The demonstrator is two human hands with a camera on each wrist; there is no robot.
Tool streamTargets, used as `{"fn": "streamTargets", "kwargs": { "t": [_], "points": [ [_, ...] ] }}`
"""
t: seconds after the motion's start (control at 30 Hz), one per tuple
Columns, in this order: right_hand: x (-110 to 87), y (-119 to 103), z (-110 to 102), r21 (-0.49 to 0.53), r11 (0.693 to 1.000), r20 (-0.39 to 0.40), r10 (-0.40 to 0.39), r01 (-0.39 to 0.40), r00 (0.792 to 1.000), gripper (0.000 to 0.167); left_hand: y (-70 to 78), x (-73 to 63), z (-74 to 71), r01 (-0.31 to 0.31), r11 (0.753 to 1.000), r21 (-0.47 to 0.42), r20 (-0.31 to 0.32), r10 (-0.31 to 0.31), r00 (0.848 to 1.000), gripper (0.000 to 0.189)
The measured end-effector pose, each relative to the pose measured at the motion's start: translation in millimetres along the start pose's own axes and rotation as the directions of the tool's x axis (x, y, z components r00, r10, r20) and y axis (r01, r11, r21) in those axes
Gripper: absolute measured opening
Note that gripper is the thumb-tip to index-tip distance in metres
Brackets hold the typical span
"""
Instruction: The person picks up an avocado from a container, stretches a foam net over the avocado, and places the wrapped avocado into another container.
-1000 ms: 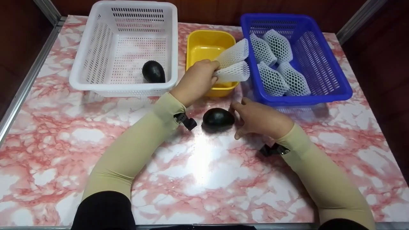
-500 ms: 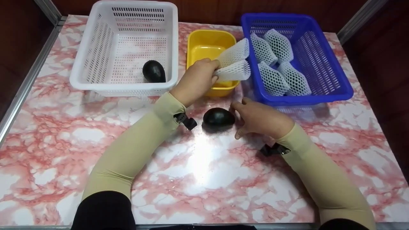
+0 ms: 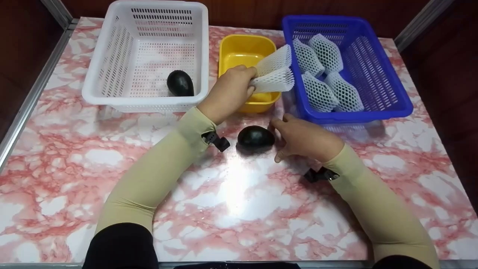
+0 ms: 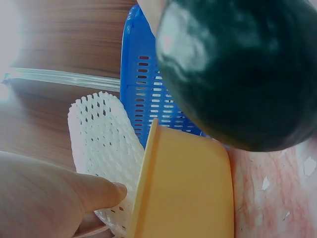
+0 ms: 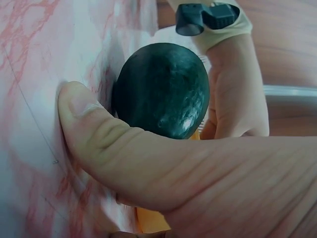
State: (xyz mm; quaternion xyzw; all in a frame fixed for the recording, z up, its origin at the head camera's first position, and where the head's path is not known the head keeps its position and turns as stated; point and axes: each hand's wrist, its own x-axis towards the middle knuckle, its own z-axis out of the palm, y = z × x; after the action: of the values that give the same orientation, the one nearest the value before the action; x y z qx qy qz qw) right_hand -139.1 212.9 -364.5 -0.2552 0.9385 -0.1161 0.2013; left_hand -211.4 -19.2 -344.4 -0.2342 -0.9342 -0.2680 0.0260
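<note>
My left hand grips white foam net sleeves above the yellow tub; two ends fan out to the right. In the left wrist view the thumb lies along a sleeve beside the tub's wall. A dark green avocado lies on its side on the table between my hands. Just to its right is my right hand, low at the tabletop with fingers loosely bent and thumb apart. The right wrist view has its thumb in front of the avocado, not wrapped round it.
The yellow tub stands between two baskets. At the left, a white basket has one avocado in it. The blue basket at the right holds several net-wrapped pieces. The marbled table extends in front.
The lower sleeve end in my left hand has shifted slightly up and to the right. My right hand and the avocado beside it look the same.
</note>
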Motion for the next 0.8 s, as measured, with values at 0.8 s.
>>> {"fn": "streamTargets", "kwargs": {
  "t": [0.8],
  "points": [
    [1.3,0,1,-0.050,0.999,-0.008,-0.014,0.013,1.000,0.080,9.0,-7.6,-15.7,-0.020,1.000,0.008,-0.038,0.020,0.999,0.022]
  ]
}}
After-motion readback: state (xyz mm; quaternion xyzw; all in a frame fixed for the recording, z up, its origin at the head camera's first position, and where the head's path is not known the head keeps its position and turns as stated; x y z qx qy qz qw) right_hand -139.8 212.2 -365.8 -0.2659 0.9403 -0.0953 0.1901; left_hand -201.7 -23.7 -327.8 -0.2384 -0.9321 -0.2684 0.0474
